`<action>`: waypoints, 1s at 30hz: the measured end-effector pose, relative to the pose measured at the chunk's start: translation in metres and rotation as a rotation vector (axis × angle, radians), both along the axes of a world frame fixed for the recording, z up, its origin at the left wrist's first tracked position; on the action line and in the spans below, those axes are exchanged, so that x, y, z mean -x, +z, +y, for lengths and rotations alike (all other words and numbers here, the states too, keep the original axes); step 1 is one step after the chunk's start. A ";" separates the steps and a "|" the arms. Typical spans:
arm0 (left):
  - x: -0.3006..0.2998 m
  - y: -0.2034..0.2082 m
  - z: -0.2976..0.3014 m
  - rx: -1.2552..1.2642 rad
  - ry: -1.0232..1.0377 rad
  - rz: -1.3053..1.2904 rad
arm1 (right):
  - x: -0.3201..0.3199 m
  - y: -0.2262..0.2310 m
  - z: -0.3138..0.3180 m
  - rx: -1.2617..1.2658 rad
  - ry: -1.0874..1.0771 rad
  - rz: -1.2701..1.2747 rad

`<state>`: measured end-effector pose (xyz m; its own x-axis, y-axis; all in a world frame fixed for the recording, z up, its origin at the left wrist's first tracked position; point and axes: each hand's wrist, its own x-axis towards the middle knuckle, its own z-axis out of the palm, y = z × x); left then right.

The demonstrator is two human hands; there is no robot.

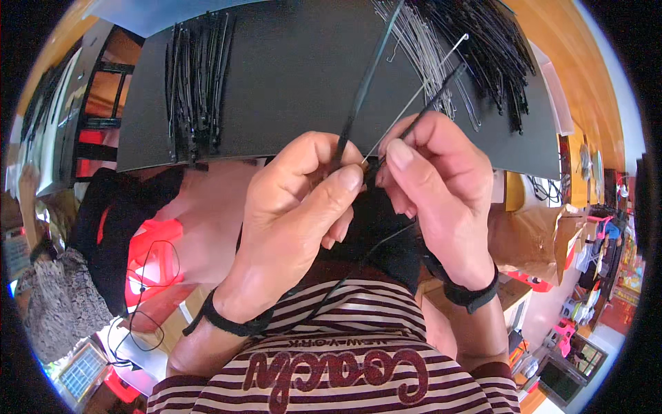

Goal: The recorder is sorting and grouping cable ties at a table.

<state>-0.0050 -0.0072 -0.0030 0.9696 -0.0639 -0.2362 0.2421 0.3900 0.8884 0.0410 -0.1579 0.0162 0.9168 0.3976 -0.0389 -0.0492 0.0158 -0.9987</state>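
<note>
Wire [415, 99], thin and silver with a small rounded tip, slants up from between the two hands at the near edge of the dark table [289, 83]. Leftmost on the table lies a bundle [198, 86] of black strips, well apart from the hands. Left hand [296, 203] pinches a long strip [360, 93] between thumb and forefinger; the wire's lower end meets those fingertips. Right hand [445, 196] pinches a short strip [438, 99], thumb over bent forefinger. Whether both strips are one piece, the fingers hide. Farther right lie loose silver wires [424, 55], then a black pile [493, 65].

Likely the step in hand is fitting wire to strip; the next move seems to call for a steady left pinch and fine right-hand guiding.
</note>
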 end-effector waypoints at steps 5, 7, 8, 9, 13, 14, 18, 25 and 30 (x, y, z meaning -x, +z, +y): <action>0.004 0.000 -0.003 0.013 0.060 -0.076 | 0.002 -0.004 0.000 -0.020 -0.061 0.066; 0.005 0.000 -0.006 -0.020 0.072 -0.064 | 0.002 -0.005 0.001 -0.009 -0.070 0.099; 0.005 0.000 -0.007 -0.055 0.085 -0.053 | 0.001 -0.004 0.000 -0.009 -0.072 0.099; 0.006 0.001 -0.007 -0.055 0.083 -0.053 | 0.001 -0.003 -0.001 -0.002 -0.050 0.096; 0.005 0.003 -0.005 -0.154 0.056 -0.045 | -0.001 -0.004 -0.003 -0.011 0.006 0.062; 0.005 0.001 -0.005 -0.172 0.047 -0.049 | -0.001 -0.004 -0.002 -0.012 0.006 0.064; 0.004 0.005 -0.006 -0.170 0.039 0.018 | 0.000 -0.006 0.002 -0.035 -0.008 0.072; 0.007 0.006 -0.004 -0.213 -0.029 -0.002 | 0.003 -0.003 0.002 0.102 -0.027 0.035; 0.004 0.013 0.001 -0.161 -0.081 0.066 | 0.007 -0.007 0.001 0.128 -0.056 -0.049</action>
